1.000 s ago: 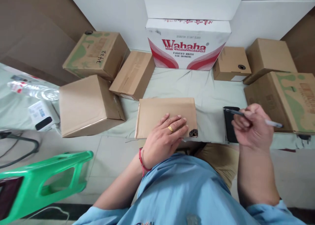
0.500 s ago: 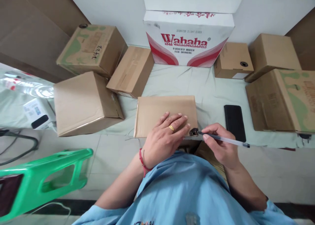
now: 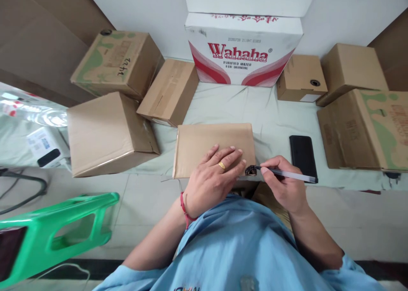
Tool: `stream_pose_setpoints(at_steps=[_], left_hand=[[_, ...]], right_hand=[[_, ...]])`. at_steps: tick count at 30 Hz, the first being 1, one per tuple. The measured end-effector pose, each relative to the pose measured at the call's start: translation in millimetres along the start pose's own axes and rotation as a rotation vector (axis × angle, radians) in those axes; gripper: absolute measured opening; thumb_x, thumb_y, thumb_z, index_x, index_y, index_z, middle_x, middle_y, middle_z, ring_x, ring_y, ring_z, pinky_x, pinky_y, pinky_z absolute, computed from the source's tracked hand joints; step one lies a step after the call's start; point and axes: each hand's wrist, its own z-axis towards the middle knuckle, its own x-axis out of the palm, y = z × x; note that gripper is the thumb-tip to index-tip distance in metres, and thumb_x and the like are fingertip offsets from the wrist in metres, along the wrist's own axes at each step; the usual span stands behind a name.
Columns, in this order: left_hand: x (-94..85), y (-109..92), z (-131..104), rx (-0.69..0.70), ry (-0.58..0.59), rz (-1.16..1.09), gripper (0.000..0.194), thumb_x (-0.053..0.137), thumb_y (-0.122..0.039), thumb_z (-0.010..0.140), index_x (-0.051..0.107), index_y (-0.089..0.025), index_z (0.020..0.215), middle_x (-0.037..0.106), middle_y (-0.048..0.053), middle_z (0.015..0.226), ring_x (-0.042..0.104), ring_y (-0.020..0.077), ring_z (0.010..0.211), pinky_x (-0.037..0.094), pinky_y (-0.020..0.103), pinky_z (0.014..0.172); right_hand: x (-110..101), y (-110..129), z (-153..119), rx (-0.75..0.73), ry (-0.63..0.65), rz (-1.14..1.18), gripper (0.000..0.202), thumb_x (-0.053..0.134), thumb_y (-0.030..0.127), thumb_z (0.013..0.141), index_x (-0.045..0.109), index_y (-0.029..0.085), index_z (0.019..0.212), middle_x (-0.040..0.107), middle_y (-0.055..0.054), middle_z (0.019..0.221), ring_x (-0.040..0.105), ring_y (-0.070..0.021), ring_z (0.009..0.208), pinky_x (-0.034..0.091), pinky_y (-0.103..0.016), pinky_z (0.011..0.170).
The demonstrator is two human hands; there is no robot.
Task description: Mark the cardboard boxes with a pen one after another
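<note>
A flat-topped brown cardboard box (image 3: 197, 144) lies in front of me at the table's near edge. My left hand (image 3: 216, 172) rests on its top with the fingers stretched out, a gold ring on one of them. My right hand (image 3: 285, 185) pinches a pen (image 3: 290, 174) with a pale barrel, its tip pointing left. That tip meets a dark, scribbled-looking patch (image 3: 250, 170) at the box's near right corner; whether it is ink or a hole I cannot tell. Just right of the pen is a black phone (image 3: 302, 155) lying flat.
Cardboard boxes stand on the left (image 3: 98, 129) and on the right (image 3: 353, 129). A white and red Wahaha carton (image 3: 242, 53) is at the back. A plastic bottle (image 3: 41, 112) and a white device (image 3: 47, 146) lie far left. Below them is a green stool (image 3: 63, 231).
The pen's rear end has swung slightly left and up, and my right hand has shifted a little left. My left hand stays on the box.
</note>
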Motion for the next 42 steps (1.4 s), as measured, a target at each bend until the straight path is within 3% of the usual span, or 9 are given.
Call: stream_pose_setpoints(at_steps=[4,9,13,18,25,31,42], left_hand=[[0.7,0.6,-0.7,-0.012,0.006,-0.020,0.044,0.063,-0.018,0.103,0.070,-0.027,0.146,0.070,0.010,0.154,0.062,0.0314,0.148,0.036,0.055,0.133],[-0.2,-0.1,0.4,0.009,0.003,0.026,0.039,0.062,-0.018,0.104,0.071,-0.023,0.142,0.071,0.011,0.152,0.064,0.0314,0.145,0.037,0.054,0.132],[-1.3,-1.0,1.1,0.021,-0.001,0.054,0.038,0.062,-0.019,0.105,0.071,-0.021,0.141,0.071,0.011,0.152,0.064,0.0308,0.145,0.038,0.053,0.132],[-2.3,-1.7,1.4,0.018,0.005,0.068,0.036,0.062,-0.019,0.105,0.072,-0.021,0.140,0.072,0.010,0.152,0.064,0.0302,0.145,0.041,0.054,0.130],[-3.0,-2.2,2.1,0.019,0.005,0.073,0.037,0.063,-0.018,0.104,0.071,-0.021,0.140,0.072,0.010,0.152,0.065,0.0308,0.144,0.042,0.054,0.129],[-2.6,-1.8,2.6,0.020,0.007,0.075,0.036,0.062,-0.018,0.105,0.072,-0.022,0.139,0.072,0.009,0.152,0.065,0.0306,0.144,0.042,0.055,0.129],[-1.5,-1.7,2.4,0.007,0.031,0.082,0.037,0.061,-0.019,0.105,0.072,-0.022,0.140,0.071,0.010,0.152,0.063,0.0300,0.146,0.041,0.055,0.129]], right_hand=[[0.1,1.1,-2.1,-0.005,-0.022,-0.007,0.015,0.068,0.035,0.097,0.072,0.025,0.087,0.060,0.004,0.058,0.048,-0.0119,0.047,0.040,-0.025,0.048],[5.5,4.4,-6.2,-0.059,0.073,-0.004,0.014,0.066,0.035,0.100,0.073,0.025,0.093,0.067,0.003,0.066,0.054,-0.0121,0.051,0.043,-0.025,0.051],[5.6,5.5,-6.5,-0.130,0.117,-0.021,0.014,0.065,0.030,0.099,0.070,0.023,0.088,0.064,0.004,0.063,0.052,-0.0104,0.049,0.042,-0.024,0.050],[2.5,4.4,-5.6,-0.155,0.079,-0.021,0.013,0.064,0.024,0.097,0.068,0.022,0.085,0.057,0.007,0.056,0.047,-0.0086,0.044,0.037,-0.022,0.046],[2.8,5.3,-4.3,-0.195,0.108,-0.009,0.011,0.066,0.023,0.097,0.070,0.022,0.087,0.061,0.006,0.061,0.050,-0.0078,0.047,0.040,-0.020,0.049],[-6.7,-0.9,-2.2,-0.151,-0.025,-0.006,0.012,0.065,0.023,0.099,0.070,0.022,0.087,0.057,0.008,0.056,0.046,-0.0077,0.045,0.038,-0.020,0.047],[-6.7,-6.0,-3.6,-0.167,-0.008,-0.051,0.012,0.065,0.023,0.097,0.069,0.021,0.086,0.055,0.008,0.056,0.046,-0.0081,0.044,0.038,-0.020,0.046]])
